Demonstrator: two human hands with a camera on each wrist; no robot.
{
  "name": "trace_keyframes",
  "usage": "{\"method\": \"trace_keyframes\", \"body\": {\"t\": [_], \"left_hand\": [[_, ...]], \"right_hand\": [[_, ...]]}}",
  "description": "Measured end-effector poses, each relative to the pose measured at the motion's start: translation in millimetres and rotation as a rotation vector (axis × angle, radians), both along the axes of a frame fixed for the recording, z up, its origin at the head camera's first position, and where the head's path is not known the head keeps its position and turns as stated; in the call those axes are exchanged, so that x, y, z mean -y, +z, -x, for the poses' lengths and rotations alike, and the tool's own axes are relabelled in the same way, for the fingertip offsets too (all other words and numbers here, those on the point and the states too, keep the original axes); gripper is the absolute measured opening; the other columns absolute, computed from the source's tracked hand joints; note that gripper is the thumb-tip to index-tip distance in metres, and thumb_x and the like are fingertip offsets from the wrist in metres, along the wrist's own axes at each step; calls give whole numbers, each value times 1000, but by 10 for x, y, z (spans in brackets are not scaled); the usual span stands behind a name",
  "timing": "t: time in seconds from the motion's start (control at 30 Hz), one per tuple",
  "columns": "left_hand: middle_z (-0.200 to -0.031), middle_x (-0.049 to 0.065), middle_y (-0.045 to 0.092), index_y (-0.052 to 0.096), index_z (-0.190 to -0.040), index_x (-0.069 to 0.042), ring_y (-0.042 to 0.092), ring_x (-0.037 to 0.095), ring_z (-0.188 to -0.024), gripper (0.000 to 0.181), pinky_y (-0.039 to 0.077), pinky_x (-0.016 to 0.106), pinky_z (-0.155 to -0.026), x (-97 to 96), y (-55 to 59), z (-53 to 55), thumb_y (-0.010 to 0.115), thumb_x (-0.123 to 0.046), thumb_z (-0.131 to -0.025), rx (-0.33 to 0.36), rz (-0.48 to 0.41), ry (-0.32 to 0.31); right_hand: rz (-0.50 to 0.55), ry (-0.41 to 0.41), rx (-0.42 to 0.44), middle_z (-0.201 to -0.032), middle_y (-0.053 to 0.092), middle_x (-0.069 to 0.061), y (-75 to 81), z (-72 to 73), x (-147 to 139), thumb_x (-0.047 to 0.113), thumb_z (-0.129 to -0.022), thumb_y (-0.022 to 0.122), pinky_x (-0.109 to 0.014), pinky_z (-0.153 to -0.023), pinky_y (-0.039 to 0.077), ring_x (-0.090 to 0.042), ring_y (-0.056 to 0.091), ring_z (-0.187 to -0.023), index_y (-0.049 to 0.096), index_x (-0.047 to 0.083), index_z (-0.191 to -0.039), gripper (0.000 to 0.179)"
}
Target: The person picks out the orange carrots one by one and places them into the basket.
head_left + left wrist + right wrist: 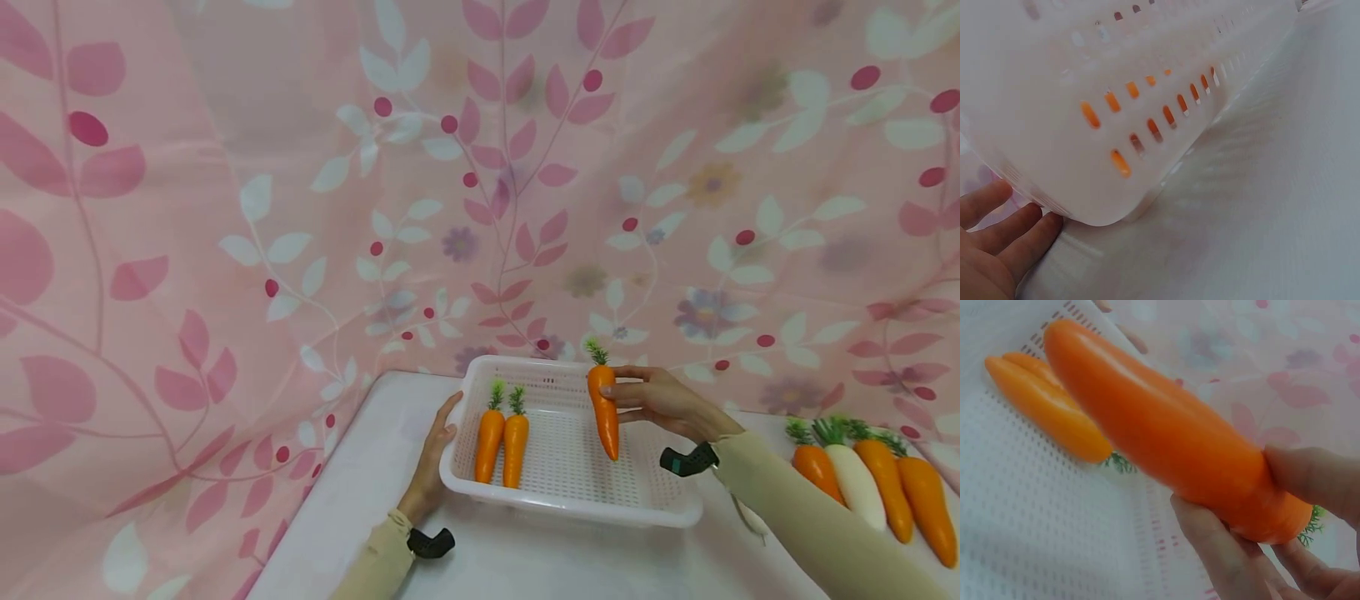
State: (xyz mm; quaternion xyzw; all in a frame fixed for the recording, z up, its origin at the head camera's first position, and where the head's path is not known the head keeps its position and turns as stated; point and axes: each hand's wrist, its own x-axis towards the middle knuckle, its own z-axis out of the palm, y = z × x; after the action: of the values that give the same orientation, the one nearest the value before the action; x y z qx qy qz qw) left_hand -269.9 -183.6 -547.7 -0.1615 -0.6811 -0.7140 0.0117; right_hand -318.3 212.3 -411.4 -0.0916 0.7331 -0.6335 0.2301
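Observation:
A white plastic basket [570, 502] with a slotted wall and a mesh bottom stands on the table. Two orange carrots with green tops, a left one [490, 437] and a right one [515, 442], lie side by side in its left part. My right hand [660, 402] pinches a third carrot [604, 408] between thumb and fingers, over the basket's right part, its green top up and its tip down. In the right wrist view this carrot [1172, 425] overlaps the pair behind it. My left hand [431, 458] touches the basket's left outer side with its fingers [1032, 234] extended.
Right of the basket lie more carrots [883, 483] and a white radish [857, 483] in a row. Another white root [750, 518] shows partly beneath the right sleeve [802, 508]. A pink floral curtain [480, 208] hangs behind the white table [337, 467].

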Motion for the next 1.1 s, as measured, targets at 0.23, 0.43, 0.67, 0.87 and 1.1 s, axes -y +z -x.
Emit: {"method": "trace_keyframes", "body": {"t": [0.23,0.43,0.67,0.87,1.1], "left_hand": [[-174,-2,26,27,-166,-38,39,37,-151,56,40,57,-119,-12,5,-16,35,-39,-111,17,-4,8],[-175,-2,24,27,-167,-37,38,37,-151,56,38,60,-120,-16,18,-29,34,-39,-111,13,10,16],[-176,-2,24,26,-167,-36,37,36,-152,56,36,60,-121,-5,44,-25,33,-39,-112,9,12,11],[-175,-3,25,27,-167,-37,37,35,-153,56,36,60,-122,-5,27,-1,33,-40,-112,8,21,15],[-175,-5,25,27,-166,-39,37,34,-153,55,35,61,-122,-3,12,3,32,-41,-112,11,27,28]], "right_hand": [[36,-7,39,-129,69,-16,-96,6,206,20,-103,69,-49,-97,60,-30,74,-113,23,-9,-161,79],[60,-12,50,-130,67,-19,-200,24,382,17,-103,70,-50,-95,61,-29,74,-108,25,-10,-159,77],[30,-65,97,-137,62,-27,-353,53,593,13,-100,72,-52,-94,61,-30,74,-106,29,-8,-157,75],[4,-94,126,-136,62,-28,-472,96,732,12,-98,75,-53,-93,61,-32,74,-106,32,-8,-155,74],[-25,-102,151,-136,63,-30,-533,149,858,10,-97,74,-53,-91,62,-40,73,-112,34,-9,-153,72]]}}
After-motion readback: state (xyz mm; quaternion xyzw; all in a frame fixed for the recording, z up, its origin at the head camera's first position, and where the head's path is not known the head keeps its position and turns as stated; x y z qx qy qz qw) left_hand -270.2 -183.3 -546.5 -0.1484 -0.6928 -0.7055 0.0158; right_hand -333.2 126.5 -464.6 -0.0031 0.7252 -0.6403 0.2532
